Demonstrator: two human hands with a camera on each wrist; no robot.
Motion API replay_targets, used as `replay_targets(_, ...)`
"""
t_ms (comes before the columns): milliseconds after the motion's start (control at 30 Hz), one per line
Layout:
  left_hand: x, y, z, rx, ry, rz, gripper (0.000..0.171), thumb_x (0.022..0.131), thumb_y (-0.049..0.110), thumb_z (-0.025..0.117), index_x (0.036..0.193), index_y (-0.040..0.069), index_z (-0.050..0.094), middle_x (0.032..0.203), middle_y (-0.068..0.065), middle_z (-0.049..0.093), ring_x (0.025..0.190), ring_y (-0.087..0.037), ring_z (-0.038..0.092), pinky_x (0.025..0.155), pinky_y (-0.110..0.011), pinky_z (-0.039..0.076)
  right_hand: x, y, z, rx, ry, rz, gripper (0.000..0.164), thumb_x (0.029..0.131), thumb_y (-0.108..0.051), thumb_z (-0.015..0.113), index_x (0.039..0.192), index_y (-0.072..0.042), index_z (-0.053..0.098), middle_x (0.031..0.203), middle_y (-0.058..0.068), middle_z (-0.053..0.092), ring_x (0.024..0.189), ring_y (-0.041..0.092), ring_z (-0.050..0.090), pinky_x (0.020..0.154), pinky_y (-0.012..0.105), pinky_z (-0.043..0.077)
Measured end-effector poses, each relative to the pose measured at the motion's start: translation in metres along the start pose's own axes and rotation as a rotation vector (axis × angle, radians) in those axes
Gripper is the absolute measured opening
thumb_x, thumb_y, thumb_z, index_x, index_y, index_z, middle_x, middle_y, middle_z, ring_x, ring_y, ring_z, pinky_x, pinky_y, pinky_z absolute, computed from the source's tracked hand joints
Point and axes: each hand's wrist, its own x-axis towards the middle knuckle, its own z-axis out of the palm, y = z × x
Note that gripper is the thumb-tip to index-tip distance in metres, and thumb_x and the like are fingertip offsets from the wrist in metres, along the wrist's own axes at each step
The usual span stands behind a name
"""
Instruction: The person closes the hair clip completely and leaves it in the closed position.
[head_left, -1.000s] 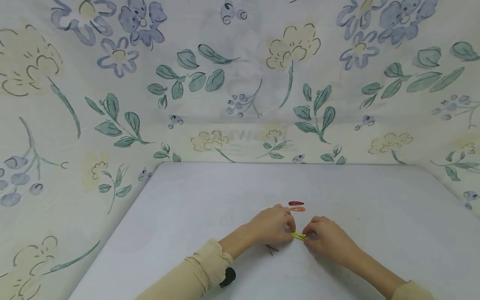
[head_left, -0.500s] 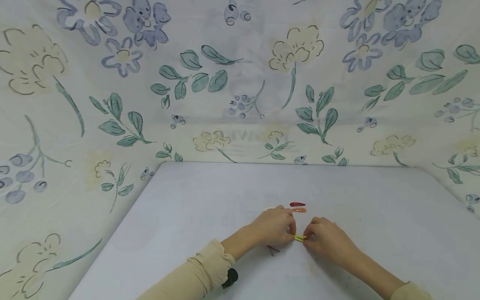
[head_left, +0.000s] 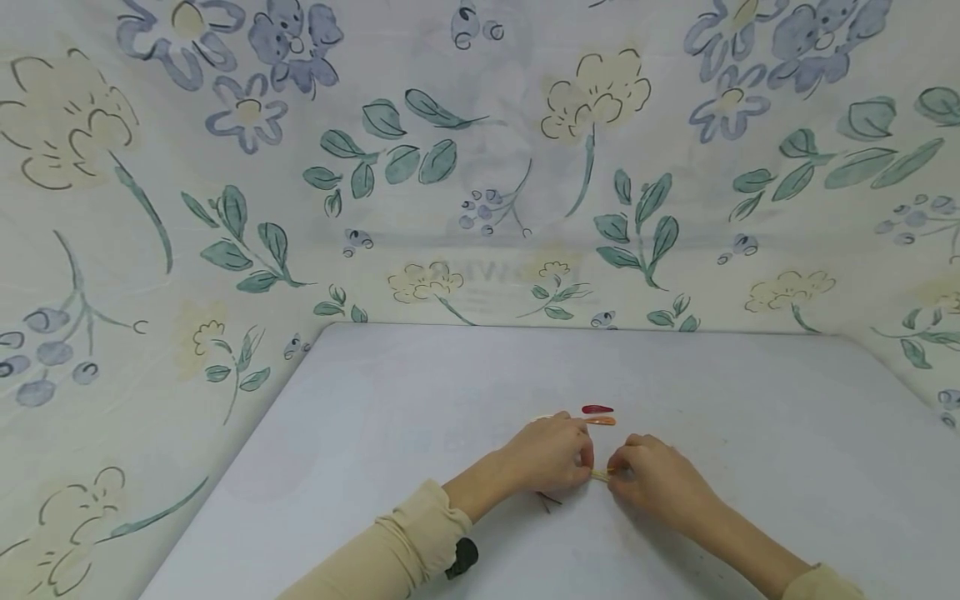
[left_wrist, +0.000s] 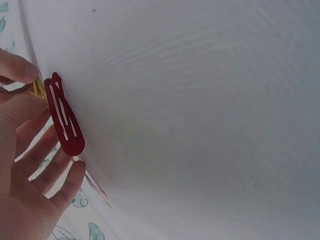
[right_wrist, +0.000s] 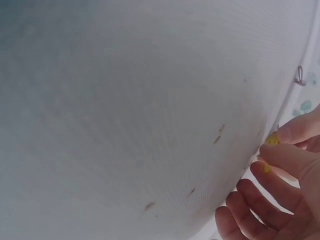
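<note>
Between my two hands is a small yellow snap hair clip (head_left: 599, 476), mostly covered by fingers. My left hand (head_left: 553, 454) pinches its left end with thumb and forefinger. Its right end is pinched by my right hand (head_left: 654, 480); in the right wrist view, yellow (right_wrist: 272, 139) shows between thumb and forefinger, the other fingers loosely bent. A dark red snap clip (left_wrist: 65, 117) lies on the table just by the left hand. Beyond the hands lie a red clip (head_left: 597, 409) and an orange clip (head_left: 601, 421), the orange one partly behind the left hand.
A black object (head_left: 462, 557) sits partly behind the left sleeve. The white tabletop (head_left: 420, 375) carries a few small brown marks (right_wrist: 219, 136). Floral cloth (head_left: 480, 200) hangs behind the table and at its sides.
Less of the yellow clip shows between the fingers than one second ago, and its prongs look less spread. Both hands keep their pinch in nearly the same place; the view has shifted slightly.
</note>
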Motion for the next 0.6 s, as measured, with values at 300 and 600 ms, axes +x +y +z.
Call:
replay_targets(300,-0.0013,0.0007,-0.0016,0.024,-0.006,-0.004,0.007,0.087,0.023,0.072,0.092,0.022,0.077,0.098,0.008,0.064,0.091,-0.008,0.055,0.073,-0.021,0.046,0.0006,0.0007,-0.0007,0.044,0.008,0.015,0.010,0.077,-0.009,0.081,0.084,-0.012,0.074,0.078,-0.007,0.061,0.077,0.011,0.057,0.076,0.038,0.053)
replay_targets(600,0.0000,-0.0013,-0.0021,0.009,0.032,-0.008,0.007,0.086,0.020,0.072,0.092,0.020,0.076,0.088,0.011,0.067,0.086,-0.008,0.056,0.070,-0.022,0.046,0.0013,0.0040,-0.0030,0.089,0.037,0.000,0.011,0.079,-0.006,0.077,0.090,-0.011,0.075,0.080,-0.007,0.062,0.076,0.009,0.058,0.069,0.031,0.051)
